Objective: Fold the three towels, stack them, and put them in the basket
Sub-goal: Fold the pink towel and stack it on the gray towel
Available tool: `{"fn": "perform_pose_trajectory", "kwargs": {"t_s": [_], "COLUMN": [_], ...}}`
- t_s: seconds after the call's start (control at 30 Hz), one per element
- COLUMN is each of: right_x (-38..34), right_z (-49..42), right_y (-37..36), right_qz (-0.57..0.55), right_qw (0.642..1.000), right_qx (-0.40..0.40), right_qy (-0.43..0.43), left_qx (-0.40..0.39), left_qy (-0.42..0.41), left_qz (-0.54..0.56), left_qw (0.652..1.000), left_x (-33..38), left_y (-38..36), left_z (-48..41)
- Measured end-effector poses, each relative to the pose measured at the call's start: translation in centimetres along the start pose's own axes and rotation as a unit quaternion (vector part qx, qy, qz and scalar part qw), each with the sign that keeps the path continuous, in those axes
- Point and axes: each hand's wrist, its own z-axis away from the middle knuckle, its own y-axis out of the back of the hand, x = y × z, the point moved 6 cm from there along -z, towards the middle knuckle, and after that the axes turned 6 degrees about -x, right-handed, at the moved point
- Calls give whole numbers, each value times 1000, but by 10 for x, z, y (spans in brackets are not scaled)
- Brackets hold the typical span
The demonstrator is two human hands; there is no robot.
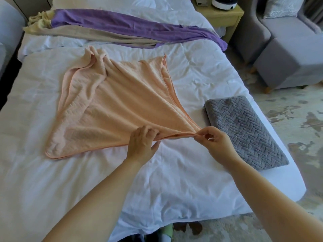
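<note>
A peach towel (111, 109) is spread, rumpled and roughly doubled over, across the middle of a bed w/ a white duvet (174, 180). Its far end is bunched toward the pillows; its near-left corner lies flat on the duvet. The near-right corner is drawn to a point and held up off the duvet betw. both hands.

The left hand (142, 144) is closed on the near hem, fingers curled over the fabric from above, thumb under the edge. The right hand (215, 139) is pinched shut on the corner tip, thumb and forefinger pressed together on the hem, other fingers curled loosely. The two hands are near each other, not touching.

A grey towel (244, 130), already folded into a rectangle, is seen at the right edge of the bed, just beside the right hand, apart from the peach one.

A purple towel (125, 27) lies unfolded in a long strip across the far side of the bed, atop a beige cloth (97, 34). An armchair (288, 42) and a nightstand (222, 16) are seen at far right.
</note>
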Motion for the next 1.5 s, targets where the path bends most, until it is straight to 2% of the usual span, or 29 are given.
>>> {"fn": "perform_pose_trajectory", "kwargs": {"t_s": [0.07, 0.13, 0.2, 0.3, 0.43, 0.6, 0.63, 0.7, 0.77, 0.83, 0.9, 0.97, 1.1, 1.27, 1.4, 1.5], "right_x": [1, 3, 3, 17, 70, 125, 130, 130, 119, 102, 82, 64, 33, -1, -18, -22], "right_z": [-1, -1, 1, 8, 28, 47, 48, 44, 36, 27, 19, 12, 4, 5, 6, 4], "right_y": [6, 11, 14, 6, -5, -29, -33, -40, -48, -65, -89, -119, -192, -293, -365, -396], "right_qz": [-3, 23, 98, 265, 362, 444, 449, 443, 403, 357, 329, 306, 258, 231, 258, 319], "right_qw": [1000, 1000, 994, 956, 919, 866, 860, 867, 896, 921, 932, 939, 947, 949, 935, 917], "right_qx": [5, 8, -8, -80, -156, -219, -228, -215, -171, -151, -151, -157, -191, -210, -234, -225], "right_qy": [6, 16, 48, 98, 24, -66, -77, -82, -73, -44, -13, 1, 24, 55, 69, 77], "left_qx": [14, -7, -63, -174, -310, -415, -403, -323, -223, -130, -64, -30, -32, -70, -25, -52], "left_qy": [-6, 4, 41, 49, 10, 50, 56, 84, 132, 204, 305, 409, 552, 601, 576, 560], "left_qz": [27, 44, 50, 37, 62, 89, 107, 149, 163, 155, 143, 117, 65, 92, 273, 413], "left_qw": [1000, 999, 996, 983, 949, 904, 907, 931, 952, 958, 939, 905, 831, 791, 771, 716], "left_x": [8, 10, 5, -2, 13, 20, 17, 4, -21, -58, -104, -152, -232, -314, -364, -381], "left_y": [5, 7, 4, -6, -38, -82, -82, -68, -42, -13, 15, 37, 62, 65, 45, 25], "left_z": [-3, -3, 2, 17, 57, 105, 109, 109, 108, 113, 127, 148, 193, 222, 218, 207]}}
